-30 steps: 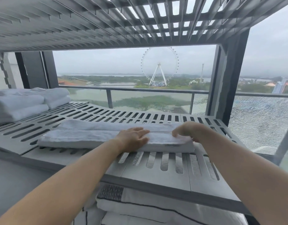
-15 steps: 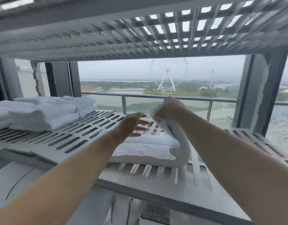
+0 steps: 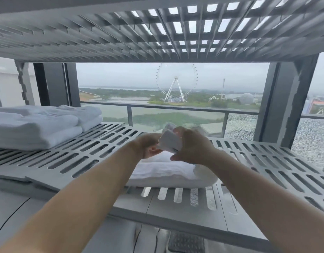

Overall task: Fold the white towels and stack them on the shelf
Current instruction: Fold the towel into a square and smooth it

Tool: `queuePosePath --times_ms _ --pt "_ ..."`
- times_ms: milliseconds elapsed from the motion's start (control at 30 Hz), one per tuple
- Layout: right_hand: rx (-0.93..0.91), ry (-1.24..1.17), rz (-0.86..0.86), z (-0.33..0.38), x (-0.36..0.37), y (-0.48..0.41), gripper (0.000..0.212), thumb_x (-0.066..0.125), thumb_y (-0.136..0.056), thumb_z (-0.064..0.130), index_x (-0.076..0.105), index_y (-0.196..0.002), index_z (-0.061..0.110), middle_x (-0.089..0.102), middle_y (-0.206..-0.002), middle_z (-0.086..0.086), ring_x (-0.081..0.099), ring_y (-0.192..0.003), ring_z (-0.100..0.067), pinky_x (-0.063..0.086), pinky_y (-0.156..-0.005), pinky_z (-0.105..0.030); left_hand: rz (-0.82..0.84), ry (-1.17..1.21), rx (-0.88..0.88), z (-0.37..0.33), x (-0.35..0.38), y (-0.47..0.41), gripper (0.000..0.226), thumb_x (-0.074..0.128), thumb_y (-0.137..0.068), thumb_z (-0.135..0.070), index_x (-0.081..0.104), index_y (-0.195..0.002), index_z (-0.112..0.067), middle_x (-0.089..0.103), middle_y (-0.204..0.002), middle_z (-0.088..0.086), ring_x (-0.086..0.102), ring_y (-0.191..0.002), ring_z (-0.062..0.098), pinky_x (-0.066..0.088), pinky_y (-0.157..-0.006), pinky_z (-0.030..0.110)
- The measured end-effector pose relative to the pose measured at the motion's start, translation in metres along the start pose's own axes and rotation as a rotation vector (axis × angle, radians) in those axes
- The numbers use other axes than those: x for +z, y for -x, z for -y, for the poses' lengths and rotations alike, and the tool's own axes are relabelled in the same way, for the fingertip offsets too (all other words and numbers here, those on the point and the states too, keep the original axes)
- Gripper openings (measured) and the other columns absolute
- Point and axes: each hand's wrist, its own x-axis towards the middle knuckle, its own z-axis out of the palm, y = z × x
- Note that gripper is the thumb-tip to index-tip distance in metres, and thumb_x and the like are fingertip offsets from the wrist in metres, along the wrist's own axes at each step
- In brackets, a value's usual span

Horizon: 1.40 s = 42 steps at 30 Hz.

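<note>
A white towel (image 3: 163, 173) lies folded lengthwise on the grey slatted shelf (image 3: 95, 152), near its front edge. Its right end is lifted and doubled back over the middle. My right hand (image 3: 192, 147) grips that raised end from the right. My left hand (image 3: 148, 147) meets it from the left, fingers curled on the same end. At the shelf's left end sits a stack of folded white towels (image 3: 37, 126).
Another slatted shelf (image 3: 157, 28) hangs close overhead. Dark uprights (image 3: 283, 105) frame the shelf at both ends, with a glass railing and window behind. Striped bedding (image 3: 150, 238) lies on the level below.
My right hand has carried the towel's right end further left over the middle. My left hand, open before, has closed on that end. The view has tilted slightly upward.
</note>
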Motion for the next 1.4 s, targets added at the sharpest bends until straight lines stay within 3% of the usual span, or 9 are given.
queuePosePath --times_ms 200,400,600,700,767,867,1033,1133,1400 --pt "0.118 0.141 -0.258 -0.015 0.036 0.015 0.051 0.065 -0.069 0.029 0.041 -0.114 0.018 0.058 -0.098 -0.003 0.057 -0.089 -0.026 0.038 -0.065 -0.029 -0.036 0.02 0.039 -0.007 -0.05 0.001 0.027 0.035 -0.088 0.007 0.048 -0.071 -0.009 0.044 -0.041 -0.002 0.041 -0.032 0.006 0.034 -0.033 0.014" --pt "0.049 0.095 -0.205 -0.016 0.052 0.008 0.067 0.07 -0.072 0.032 0.033 -0.125 0.015 0.051 -0.116 -0.005 0.048 -0.106 -0.028 0.045 -0.074 -0.036 0.066 -0.023 -0.233 -0.001 -0.059 0.011 0.034 0.065 -0.08 -0.04 0.062 -0.103 -0.014 0.062 -0.084 0.008 0.064 -0.079 0.023 0.057 -0.065 0.031" --pt "-0.07 0.2 -0.194 -0.027 0.051 0.009 0.097 0.072 -0.066 0.018 0.01 -0.142 0.02 0.038 -0.131 -0.007 0.046 -0.11 -0.029 0.047 -0.068 -0.035 0.034 0.106 0.035 -0.018 -0.04 0.011 0.006 0.051 -0.09 -0.009 0.053 -0.085 -0.012 0.058 -0.066 0.003 0.055 -0.052 0.008 0.044 -0.042 0.018" --pt "-0.066 0.131 -0.245 -0.036 0.053 0.008 0.094 0.066 -0.07 0.005 0.009 -0.144 0.018 0.041 -0.13 -0.01 0.052 -0.101 -0.031 0.041 -0.064 -0.031 -0.098 0.223 0.217 -0.033 -0.028 0.012 0.02 0.053 -0.088 -0.002 0.044 -0.098 -0.017 0.057 -0.094 0.011 0.061 -0.062 0.016 0.049 -0.047 0.023" --pt "0.073 -0.052 -0.312 -0.041 0.053 0.004 0.077 0.06 -0.072 0.001 0.023 -0.138 0.014 0.052 -0.121 -0.009 0.058 -0.093 -0.031 0.039 -0.065 -0.03 -0.126 0.26 0.277 -0.038 -0.029 0.01 0.059 0.055 -0.086 -0.001 0.03 -0.135 -0.023 0.046 -0.121 0.015 0.063 -0.079 0.022 0.053 -0.053 0.027" --pt "0.194 -0.204 -0.365 -0.044 0.054 -0.001 0.051 0.052 -0.068 -0.001 0.043 -0.115 0.016 0.061 -0.1 -0.005 0.056 -0.078 -0.026 0.038 -0.063 -0.027 -0.179 0.213 0.294 -0.036 -0.035 0.016 0.079 0.057 -0.085 -0.002 0.015 -0.145 -0.031 0.039 -0.132 0.014 0.064 -0.084 0.026 0.054 -0.055 0.03" --pt "0.329 -0.408 -0.319 -0.046 0.064 -0.007 0.03 0.06 -0.072 0.024 0.052 -0.1 0.019 0.054 -0.075 0.001 0.054 -0.07 -0.023 0.036 -0.057 -0.026 -0.144 0.267 0.174 -0.012 -0.057 0.037 0.034 0.043 -0.086 0.001 0.041 -0.119 -0.007 0.053 -0.094 0.012 0.056 -0.07 0.016 0.049 -0.048 0.022" --pt "0.445 -0.601 -0.181 -0.047 0.068 -0.008 0.049 0.071 -0.063 0.044 0.049 -0.099 0.019 0.059 -0.084 -0.001 0.057 -0.076 -0.021 0.044 -0.061 -0.031 -0.067 0.309 0.051 -0.006 -0.059 0.052 0.018 0.036 -0.084 0.004 0.052 -0.091 0.0 0.049 -0.062 0.01 0.048 -0.047 0.012 0.042 -0.04 0.017" --pt "0.388 -0.46 -0.143 -0.062 0.067 -0.009 0.054 0.061 -0.07 0.016 0.044 -0.122 0.017 0.061 -0.098 -0.009 0.053 -0.084 -0.027 0.04 -0.069 -0.031 -0.407 0.24 0.097 -0.011 -0.049 0.066 0.024 0.032 -0.088 -0.001 0.044 -0.067 -0.004 0.042 -0.054 0.008 0.044 -0.045 0.015 0.036 -0.033 0.015"
